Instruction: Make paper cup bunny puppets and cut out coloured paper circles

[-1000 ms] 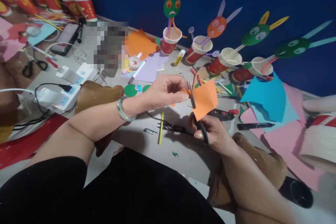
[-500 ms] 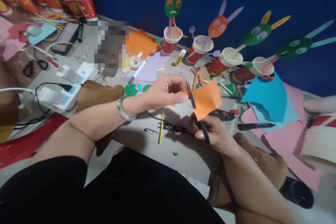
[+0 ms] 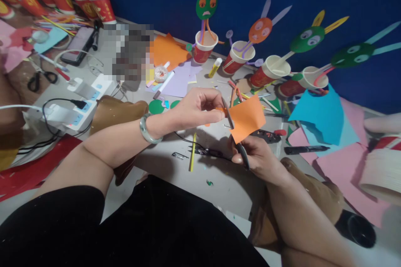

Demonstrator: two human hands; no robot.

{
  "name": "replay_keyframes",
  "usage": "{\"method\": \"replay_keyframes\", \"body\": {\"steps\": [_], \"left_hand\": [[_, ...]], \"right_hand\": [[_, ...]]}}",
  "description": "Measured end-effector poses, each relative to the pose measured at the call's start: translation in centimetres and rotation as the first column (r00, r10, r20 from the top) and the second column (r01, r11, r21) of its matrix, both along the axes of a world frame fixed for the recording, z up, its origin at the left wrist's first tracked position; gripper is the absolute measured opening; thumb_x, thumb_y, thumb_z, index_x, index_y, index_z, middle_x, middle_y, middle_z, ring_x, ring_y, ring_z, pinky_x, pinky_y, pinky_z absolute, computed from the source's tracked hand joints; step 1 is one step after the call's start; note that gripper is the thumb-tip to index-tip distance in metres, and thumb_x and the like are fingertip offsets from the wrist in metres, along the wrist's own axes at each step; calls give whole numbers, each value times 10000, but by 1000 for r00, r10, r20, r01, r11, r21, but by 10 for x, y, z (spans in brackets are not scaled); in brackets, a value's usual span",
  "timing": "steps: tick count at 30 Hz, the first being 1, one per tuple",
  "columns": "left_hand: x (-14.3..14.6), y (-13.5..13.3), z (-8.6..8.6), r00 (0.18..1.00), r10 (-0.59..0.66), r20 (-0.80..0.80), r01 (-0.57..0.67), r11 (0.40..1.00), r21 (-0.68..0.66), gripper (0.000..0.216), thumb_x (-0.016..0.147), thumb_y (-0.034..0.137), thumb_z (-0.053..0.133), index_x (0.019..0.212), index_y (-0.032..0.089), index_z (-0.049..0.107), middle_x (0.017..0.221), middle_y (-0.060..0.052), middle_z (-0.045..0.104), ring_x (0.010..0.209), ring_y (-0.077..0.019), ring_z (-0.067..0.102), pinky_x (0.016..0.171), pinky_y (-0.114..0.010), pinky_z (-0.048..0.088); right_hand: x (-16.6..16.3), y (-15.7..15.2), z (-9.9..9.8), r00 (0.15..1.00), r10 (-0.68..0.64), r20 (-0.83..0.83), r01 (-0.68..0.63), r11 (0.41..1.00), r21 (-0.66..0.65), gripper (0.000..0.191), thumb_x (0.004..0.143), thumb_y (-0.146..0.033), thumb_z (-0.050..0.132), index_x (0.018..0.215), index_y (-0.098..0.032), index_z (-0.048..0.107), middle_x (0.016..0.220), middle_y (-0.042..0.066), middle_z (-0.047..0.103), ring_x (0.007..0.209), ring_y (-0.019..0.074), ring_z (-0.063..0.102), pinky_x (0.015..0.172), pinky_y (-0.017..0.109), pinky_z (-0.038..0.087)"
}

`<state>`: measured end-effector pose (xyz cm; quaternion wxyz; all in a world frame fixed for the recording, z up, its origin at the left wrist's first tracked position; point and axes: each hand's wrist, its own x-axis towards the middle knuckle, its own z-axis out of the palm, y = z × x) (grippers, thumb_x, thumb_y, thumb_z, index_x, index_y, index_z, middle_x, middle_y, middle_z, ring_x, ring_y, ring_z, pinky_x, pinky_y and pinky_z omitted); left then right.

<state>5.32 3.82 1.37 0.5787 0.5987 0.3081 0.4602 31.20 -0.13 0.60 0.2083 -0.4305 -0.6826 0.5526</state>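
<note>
My left hand (image 3: 196, 108) pinches the left edge of a piece of orange paper (image 3: 247, 119) held up over the table. My right hand (image 3: 255, 156) grips the dark handles of scissors (image 3: 233, 131), whose blades run up into the paper's left side, close to my left fingertips. A green bangle (image 3: 146, 130) sits on my left wrist. Both forearms reach out over my dark-clothed lap.
Red paper cups with rabbit-faced paper figures (image 3: 205, 46) line the blue back wall. Blue (image 3: 316, 112) and pink paper sheets (image 3: 344, 162) lie at right, a stack of cups (image 3: 380, 171) beyond. A power strip (image 3: 67, 112), phone (image 3: 78, 46), second scissors (image 3: 39, 78) and glue stick (image 3: 215, 66) lie about.
The scissor blades have closed a little further into the orange paper, and the paper has tilted slightly. Both hands stay in nearly the same place.
</note>
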Motion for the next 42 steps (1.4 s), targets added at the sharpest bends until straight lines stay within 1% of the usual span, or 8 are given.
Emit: {"method": "replay_keyframes", "body": {"steps": [13, 16, 24, 29, 32, 34, 37, 42], "left_hand": [[-3, 5, -1, 1000, 12, -26, -13, 1000, -29, 216, 797, 292, 810, 729, 204, 625, 825, -27, 736, 750, -112, 614, 692, -263, 517], [-4, 11, -7, 996, 79, -53, -81, 996, -44, 186, 798, 257, 801, 732, 200, 636, 808, -25, 746, 755, -109, 634, 689, -250, 512], [-5, 18, -14, 969, 194, -153, -213, 969, -124, 150, 860, 160, 775, 765, 184, 662, 755, 3, 725, 712, -86, 649, 685, -225, 535], [-4, 21, -17, 967, 184, -178, -210, 967, -145, 213, 890, 134, 810, 761, 187, 649, 729, 12, 708, 680, -77, 626, 675, -225, 518], [-4, 23, -21, 969, 158, -192, -192, 966, -173, 231, 900, 119, 827, 758, 185, 657, 723, 19, 693, 657, -73, 617, 680, -234, 516], [-1, 23, -24, 973, 133, -188, -174, 959, -222, 213, 916, 121, 826, 780, 178, 672, 778, 4, 722, 671, -74, 644, 699, -243, 532], [9, 20, -29, 988, 69, -141, -117, 923, -368, 187, 954, 124, 791, 824, 171, 665, 881, -30, 766, 689, -86, 689, 703, -259, 558], [29, 16, -35, 995, -75, -64, 24, 816, -577, 213, 1052, 155, 690, 872, 203, 586, 769, -43, 764, 620, -135, 695, 637, -285, 551]], "right_hand": [[-7, 5, 4, 1000, -25, 13, 25, 1000, -4, 691, 767, -816, 911, 629, -225, 581, 587, -29, 499, 580, 123, 406, 552, 300, 342], [-7, 8, 2, 992, -125, 7, 124, 992, 38, 668, 821, -796, 876, 638, -230, 571, 601, -22, 496, 592, 130, 416, 565, 306, 344], [-5, 18, -15, 823, -470, -318, 500, 866, 12, 785, 733, -988, 818, 673, -267, 514, 687, 7, 531, 592, 156, 419, 573, 353, 363], [-1, 21, -16, 749, -509, -425, 601, 791, 113, 655, 843, -857, 854, 718, -288, 556, 746, 31, 545, 645, 183, 439, 584, 385, 317], [-1, 23, -15, 720, -546, -429, 661, 727, 185, 548, 882, -721, 905, 742, -279, 612, 738, 23, 559, 659, 166, 495, 633, 398, 394], [-3, 25, -16, 737, -571, -362, 659, 726, 195, 505, 853, -689, 936, 780, -274, 657, 726, 10, 589, 666, 167, 560, 669, 392, 473], [-8, 29, -19, 766, -582, -271, 624, 775, 98, 561, 788, -756, 949, 847, -269, 676, 753, -4, 634, 667, 175, 660, 657, 371, 561], [-10, 40, -29, 757, -598, -262, 590, 799, -119, 646, 749, -754, 987, 838, -266, 573, 763, -30, 627, 658, 171, 751, 558, 292, 584]]}}
